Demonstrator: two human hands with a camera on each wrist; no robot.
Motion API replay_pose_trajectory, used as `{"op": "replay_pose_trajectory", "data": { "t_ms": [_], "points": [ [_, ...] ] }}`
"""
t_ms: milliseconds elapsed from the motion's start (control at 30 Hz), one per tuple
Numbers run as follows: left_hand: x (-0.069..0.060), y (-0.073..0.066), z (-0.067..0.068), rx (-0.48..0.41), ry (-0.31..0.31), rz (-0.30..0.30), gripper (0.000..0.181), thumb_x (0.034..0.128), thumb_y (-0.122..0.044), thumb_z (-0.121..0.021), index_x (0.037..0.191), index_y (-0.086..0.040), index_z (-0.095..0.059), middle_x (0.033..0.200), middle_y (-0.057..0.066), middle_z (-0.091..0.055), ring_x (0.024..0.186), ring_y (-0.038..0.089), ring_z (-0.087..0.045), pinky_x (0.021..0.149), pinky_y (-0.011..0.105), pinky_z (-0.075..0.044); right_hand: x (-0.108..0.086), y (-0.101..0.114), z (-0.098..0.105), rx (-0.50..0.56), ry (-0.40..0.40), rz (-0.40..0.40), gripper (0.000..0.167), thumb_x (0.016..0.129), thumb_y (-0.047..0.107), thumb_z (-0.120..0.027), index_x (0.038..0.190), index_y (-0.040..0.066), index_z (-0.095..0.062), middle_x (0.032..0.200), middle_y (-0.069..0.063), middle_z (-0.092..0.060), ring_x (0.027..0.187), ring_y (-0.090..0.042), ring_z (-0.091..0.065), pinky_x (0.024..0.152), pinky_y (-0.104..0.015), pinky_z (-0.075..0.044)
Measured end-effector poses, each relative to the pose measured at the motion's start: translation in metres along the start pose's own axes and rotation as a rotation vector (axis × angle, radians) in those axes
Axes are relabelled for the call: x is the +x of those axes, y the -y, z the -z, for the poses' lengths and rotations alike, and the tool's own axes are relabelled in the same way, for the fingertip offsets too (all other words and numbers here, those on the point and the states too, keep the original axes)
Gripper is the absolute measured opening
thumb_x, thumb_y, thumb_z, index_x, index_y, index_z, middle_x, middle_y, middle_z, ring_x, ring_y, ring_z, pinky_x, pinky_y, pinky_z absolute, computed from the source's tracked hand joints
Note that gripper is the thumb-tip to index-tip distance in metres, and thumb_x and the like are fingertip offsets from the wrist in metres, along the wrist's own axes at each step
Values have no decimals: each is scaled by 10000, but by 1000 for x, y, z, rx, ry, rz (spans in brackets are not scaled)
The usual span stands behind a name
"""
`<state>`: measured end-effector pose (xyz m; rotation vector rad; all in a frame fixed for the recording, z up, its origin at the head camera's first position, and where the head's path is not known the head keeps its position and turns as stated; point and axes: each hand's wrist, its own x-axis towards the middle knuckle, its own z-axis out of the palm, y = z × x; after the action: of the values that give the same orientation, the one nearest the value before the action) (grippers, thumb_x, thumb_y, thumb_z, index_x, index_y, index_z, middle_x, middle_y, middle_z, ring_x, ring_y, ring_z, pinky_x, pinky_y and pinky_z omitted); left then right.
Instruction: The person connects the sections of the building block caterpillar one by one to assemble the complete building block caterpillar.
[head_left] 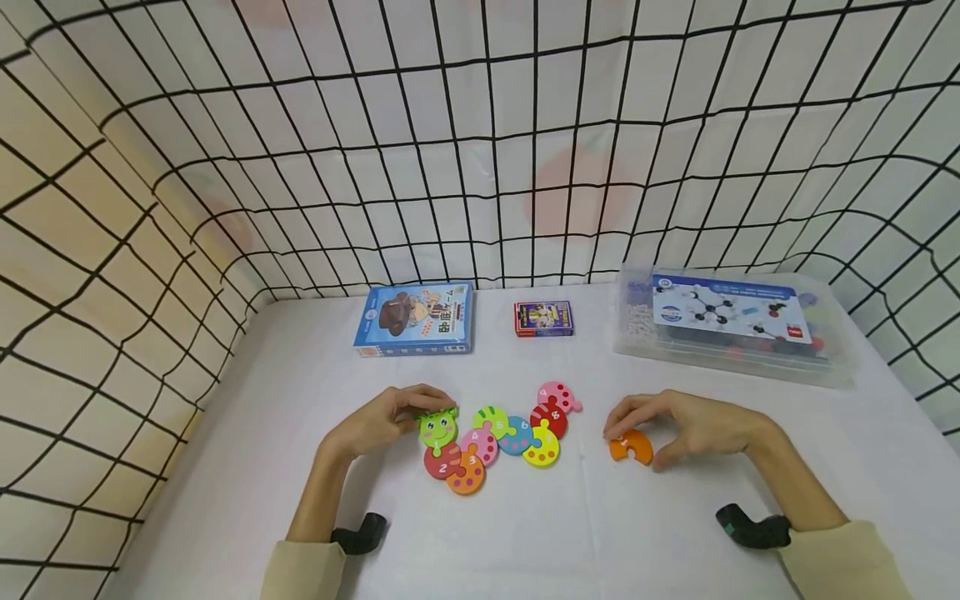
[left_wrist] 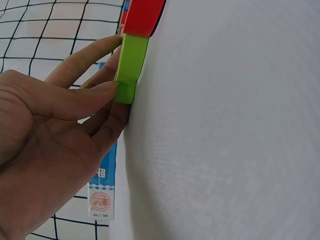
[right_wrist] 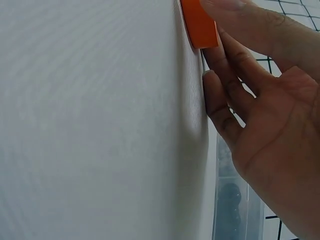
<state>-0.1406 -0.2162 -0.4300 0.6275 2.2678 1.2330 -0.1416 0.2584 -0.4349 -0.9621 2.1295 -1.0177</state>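
A row of joined, numbered caterpillar puzzle pieces lies on the white table, curving up to a pink piece (head_left: 556, 396) marked 9. At its left end is the green smiling head piece (head_left: 438, 429), which my left hand (head_left: 390, 421) pinches between thumb and fingers. The left wrist view shows that green piece (left_wrist: 130, 65) edge-on, against a red piece (left_wrist: 144, 17). Apart from the row, at the right, my right hand (head_left: 686, 425) holds a loose orange puzzle piece (head_left: 639, 447) with a notch. In the right wrist view, the thumb lies against this orange piece (right_wrist: 199, 25).
Behind the puzzle stand a blue game box (head_left: 414, 319), a small purple card box (head_left: 543, 319) and a clear plastic case (head_left: 727, 358) with a molecule-picture label. A black wire grid (head_left: 487, 133) encloses the table's back and sides.
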Motion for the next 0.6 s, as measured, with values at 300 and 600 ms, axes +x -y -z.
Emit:
{"op": "replay_pose_trajectory", "data": {
  "t_ms": [300, 600],
  "points": [
    [-1, 0, 1, 20, -1, -27, 576, 930, 181, -448, 1381, -99, -670, 1448, 128, -601, 1383, 357, -511, 1148, 448, -476, 2, 2, -1, -17, -10, -2, 480, 835, 124, -809, 1280, 287, -732, 1351, 41, -628, 1254, -81, -520, 1114, -236, -395],
    [-1, -3, 0, -6, 1, -3, 585, 929, 181, -444, 1371, -119, -682, 1455, 97, -601, 1409, 336, -490, 1165, 478, -452, 2, 7, -1, -59, -87, -46, 431, 826, 218, -852, 1235, 299, -743, 1266, 59, -644, 1143, -104, -557, 1020, -245, -454]
  ]
}}
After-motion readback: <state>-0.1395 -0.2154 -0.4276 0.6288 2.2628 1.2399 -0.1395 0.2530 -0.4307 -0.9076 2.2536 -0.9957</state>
